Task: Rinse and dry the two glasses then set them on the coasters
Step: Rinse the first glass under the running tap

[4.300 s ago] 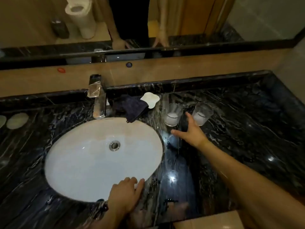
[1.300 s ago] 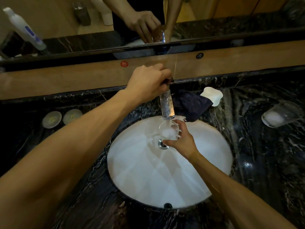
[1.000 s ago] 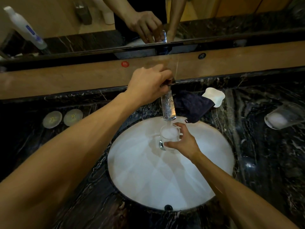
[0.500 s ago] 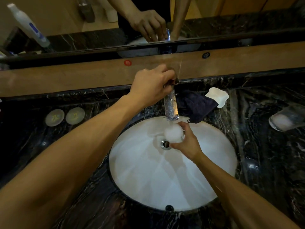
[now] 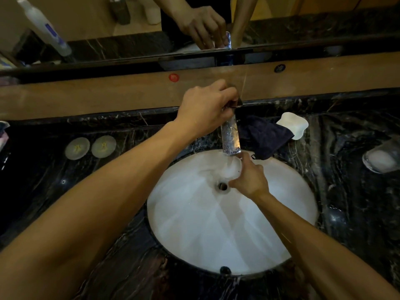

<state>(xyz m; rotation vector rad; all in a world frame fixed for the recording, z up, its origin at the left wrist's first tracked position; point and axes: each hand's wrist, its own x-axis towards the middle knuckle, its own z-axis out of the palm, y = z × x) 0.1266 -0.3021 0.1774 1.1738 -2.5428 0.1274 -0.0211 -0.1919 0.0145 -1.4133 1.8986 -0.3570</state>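
My right hand [image 5: 250,180] holds a clear glass [image 5: 231,167] over the white sink basin [image 5: 216,230], right under the chrome faucet spout [image 5: 231,140], and water pours into it. My left hand [image 5: 207,109] grips the faucet handle behind the spout. The second glass [image 5: 382,158] stands on the dark marble counter at the far right. Two round pale coasters [image 5: 77,147] [image 5: 103,146] lie side by side on the counter to the left of the sink. A dark cloth [image 5: 263,138] is bunched just right of the faucet.
A white soap dish [image 5: 293,127] sits behind the cloth. The basin drain [image 5: 222,186] is left of my right hand. A wooden ledge [image 5: 108,96] and a mirror run along the back, with a white bottle [image 5: 44,27] seen at upper left.
Since the earliest frame my right hand took one glass from the counter to the sink and my left hand moved to the faucet handle. In the last second the glass rose closer to the spout.
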